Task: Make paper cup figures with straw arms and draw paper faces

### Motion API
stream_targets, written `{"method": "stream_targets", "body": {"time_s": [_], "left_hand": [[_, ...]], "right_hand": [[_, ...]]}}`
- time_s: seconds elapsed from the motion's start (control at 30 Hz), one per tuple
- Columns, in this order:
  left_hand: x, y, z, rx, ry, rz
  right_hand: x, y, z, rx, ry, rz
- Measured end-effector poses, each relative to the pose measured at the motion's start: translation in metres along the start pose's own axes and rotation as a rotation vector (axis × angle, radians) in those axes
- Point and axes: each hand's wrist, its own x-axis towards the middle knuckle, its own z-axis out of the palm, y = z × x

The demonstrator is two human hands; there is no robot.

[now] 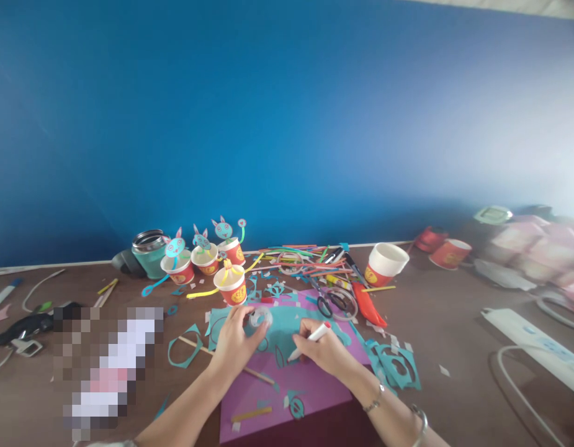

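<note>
My left hand has its thumb and fingers around a small clear tape roll, which rests on a teal sheet of paper. In my right hand is a white marker with a red end, its tip down at the sheet. Beside that tip a narrow oval outline is drawn on the teal paper. Underneath lies a purple board with paper scraps and a thin stick. Scissors lie just beyond my right hand.
Paper cups with rabbit faces stand at the back left, near a teal thermos. Pipe cleaners are heaped behind the board. Stacked white cups, cut paper and a power strip are to the right.
</note>
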Motion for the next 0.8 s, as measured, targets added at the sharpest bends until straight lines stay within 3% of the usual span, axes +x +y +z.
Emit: {"method": "stream_targets", "body": {"time_s": [0.8], "left_hand": [[0.0004,-0.0009,0.0007,-0.014,-0.025,-0.011]], "right_hand": [[0.0051,-0.0002,0.0019,-0.059,0.157,-0.022]]}}
